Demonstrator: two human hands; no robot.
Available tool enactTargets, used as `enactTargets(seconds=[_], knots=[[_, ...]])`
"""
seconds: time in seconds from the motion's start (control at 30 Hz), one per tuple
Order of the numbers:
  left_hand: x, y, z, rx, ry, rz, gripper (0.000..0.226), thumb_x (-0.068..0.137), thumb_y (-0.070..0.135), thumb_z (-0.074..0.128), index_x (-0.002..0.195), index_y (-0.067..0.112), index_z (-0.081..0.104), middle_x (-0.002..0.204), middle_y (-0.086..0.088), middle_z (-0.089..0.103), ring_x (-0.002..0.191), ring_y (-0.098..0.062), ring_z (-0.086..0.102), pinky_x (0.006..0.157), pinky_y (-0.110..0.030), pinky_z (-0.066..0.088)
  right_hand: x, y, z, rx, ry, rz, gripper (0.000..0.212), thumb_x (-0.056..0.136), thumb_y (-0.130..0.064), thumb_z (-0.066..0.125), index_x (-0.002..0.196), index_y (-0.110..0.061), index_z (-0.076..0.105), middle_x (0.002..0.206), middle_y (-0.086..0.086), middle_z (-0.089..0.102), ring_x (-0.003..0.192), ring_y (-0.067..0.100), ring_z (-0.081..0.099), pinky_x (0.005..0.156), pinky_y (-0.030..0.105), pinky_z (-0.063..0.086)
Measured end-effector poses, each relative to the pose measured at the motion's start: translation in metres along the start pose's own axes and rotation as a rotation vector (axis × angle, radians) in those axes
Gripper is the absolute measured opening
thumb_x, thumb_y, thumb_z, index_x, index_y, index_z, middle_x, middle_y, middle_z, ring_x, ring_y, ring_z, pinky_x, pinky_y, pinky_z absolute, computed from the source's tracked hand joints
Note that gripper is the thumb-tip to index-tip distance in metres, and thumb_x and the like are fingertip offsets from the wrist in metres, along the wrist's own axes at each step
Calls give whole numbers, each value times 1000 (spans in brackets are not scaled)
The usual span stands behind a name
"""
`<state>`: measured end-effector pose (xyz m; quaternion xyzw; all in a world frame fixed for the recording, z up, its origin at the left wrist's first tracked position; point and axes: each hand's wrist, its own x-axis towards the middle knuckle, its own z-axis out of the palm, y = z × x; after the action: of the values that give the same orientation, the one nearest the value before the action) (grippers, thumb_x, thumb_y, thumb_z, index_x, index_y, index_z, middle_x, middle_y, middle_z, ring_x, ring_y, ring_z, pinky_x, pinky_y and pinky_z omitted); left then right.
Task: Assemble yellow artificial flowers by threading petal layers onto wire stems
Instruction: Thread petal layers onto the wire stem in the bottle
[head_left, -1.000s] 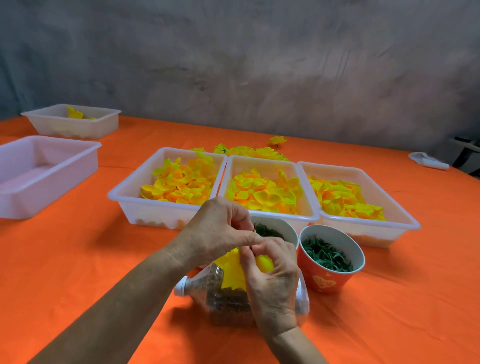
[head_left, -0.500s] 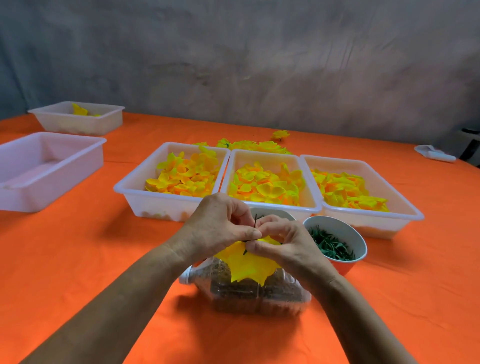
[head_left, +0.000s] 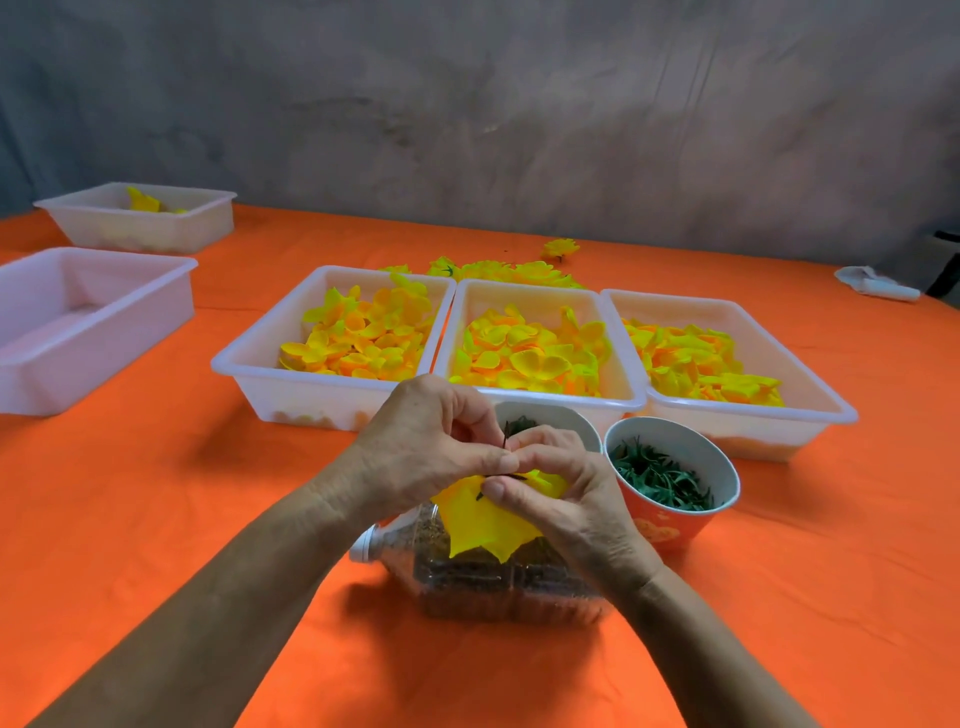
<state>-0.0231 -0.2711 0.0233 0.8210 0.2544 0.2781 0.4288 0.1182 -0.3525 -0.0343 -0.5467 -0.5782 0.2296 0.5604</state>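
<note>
My left hand (head_left: 426, 447) and my right hand (head_left: 566, 499) meet over the middle of the orange tablecloth (head_left: 156, 519), fingertips pressed close together, both pinching a thin dark wire stem (head_left: 505, 441) whose tip pokes up between my knuckles. Hanging just under my fingers is a bright yellow fabric petal layer (head_left: 485, 525), held by my right thumb against its upper edge; a short dark bit of the stem lies across its top. Directly below sits a clear plastic jug lying on its side (head_left: 467, 582), white cap to the left, filled with dark pieces too small to make out. Just beyond my hands stands a white cup (head_left: 576, 423), mostly hidden, and beside it on the right a red paper cup of green leaf pieces (head_left: 670, 478). Behind those, three translucent white plastic trays (head_left: 332, 395) stand side by side, each heaped with yellow-orange petals. Finished yellow flowers (head_left: 509, 270) lie past the trays. Two more trays sit far left
</note>
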Motion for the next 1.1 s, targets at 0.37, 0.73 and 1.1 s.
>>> enactTargets(seconds=[0.37,0.73,1.1], knots=[[-13,-4,6,18,143,-8,26,67,9,82,59,30,68,66,3,69,63,-4,58,62,-22,47,-6,-10,-1,-93,55,0,10,64,-41,74,75,-41,73,88,-12,67,103,10,54,89,32,44],[-19,-13,3,64,151,-13,20,63,17,85,66,30,70,76,-4,70,77,-17,63,73,-34,51,-5,-16,5,-200,136,-78,12,64,-36,74,68,-26,67,83,-7,67,98,17,55,85,23,42],[-27,-29,-9,-58,410,-92,14,78,2,72,73,16,71,74,-2,71,69,-11,64,70,-25,52,5,-32,-5,-135,56,-2,12,73,-11,78,68,-20,73,77,-3,70,85,17,64,81,37,50]])
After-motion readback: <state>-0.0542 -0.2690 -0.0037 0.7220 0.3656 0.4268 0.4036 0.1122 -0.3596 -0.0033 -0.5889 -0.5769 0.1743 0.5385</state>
